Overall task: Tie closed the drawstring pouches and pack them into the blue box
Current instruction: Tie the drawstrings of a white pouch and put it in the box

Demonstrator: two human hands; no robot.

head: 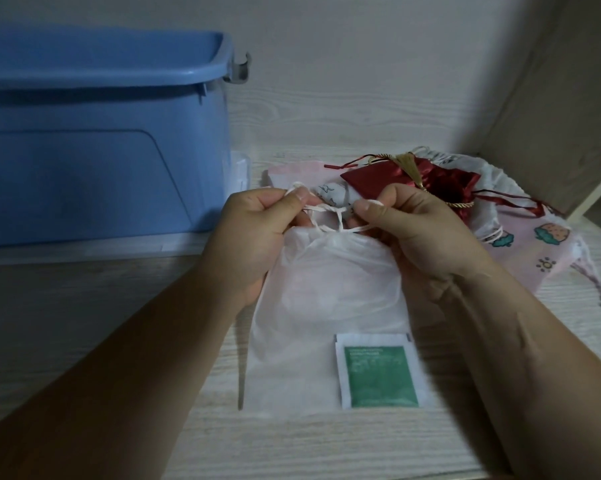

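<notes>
One sheer white drawstring pouch (326, 306), flat on bench (326, 445), mid-tie: fingers of left hand (254, 237) & right hand (420, 237) pinching its white cord (326, 208). Heap of other pouches (441, 178) behind, appar. pending; blue plastic box (101, 150) interior unseen.

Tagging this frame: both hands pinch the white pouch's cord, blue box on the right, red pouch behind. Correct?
One error: the blue box is on the left, per the head view. The left hand and right hand do pinch the cord of the white pouch; red pouch lies behind.

Blue box (94, 161) cropped at left edge
</notes>
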